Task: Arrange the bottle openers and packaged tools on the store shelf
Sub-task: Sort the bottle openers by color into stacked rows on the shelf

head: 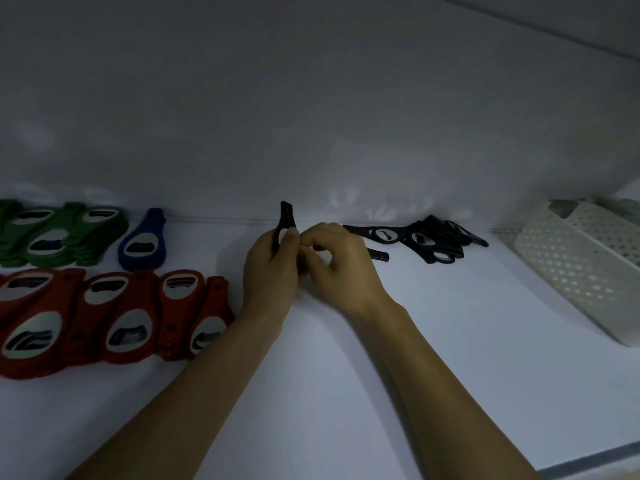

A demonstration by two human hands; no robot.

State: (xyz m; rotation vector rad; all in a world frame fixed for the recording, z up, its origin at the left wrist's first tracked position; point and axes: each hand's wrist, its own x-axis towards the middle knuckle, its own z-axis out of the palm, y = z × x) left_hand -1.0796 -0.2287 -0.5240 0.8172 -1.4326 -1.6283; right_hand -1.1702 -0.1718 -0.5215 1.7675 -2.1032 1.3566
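My left hand (272, 271) grips a black bottle opener (286, 216) upright above the white shelf (433, 358), its handle pointing up. My right hand (341, 268) is right beside it, fingers curled and pinching at something dark between the two hands; a black opener handle (379, 254) pokes out from behind its knuckles. A loose heap of black openers (433, 242) lies to the right near the back wall. Red openers (114, 320) lie in overlapping rows at the front left, green ones (59, 237) behind them, and a single blue opener (143, 242) beside the green.
A white perforated plastic basket (581, 268) stands at the right end of the shelf. The shelf's back wall rises just behind the openers. The shelf's front edge (588, 459) shows at the lower right.
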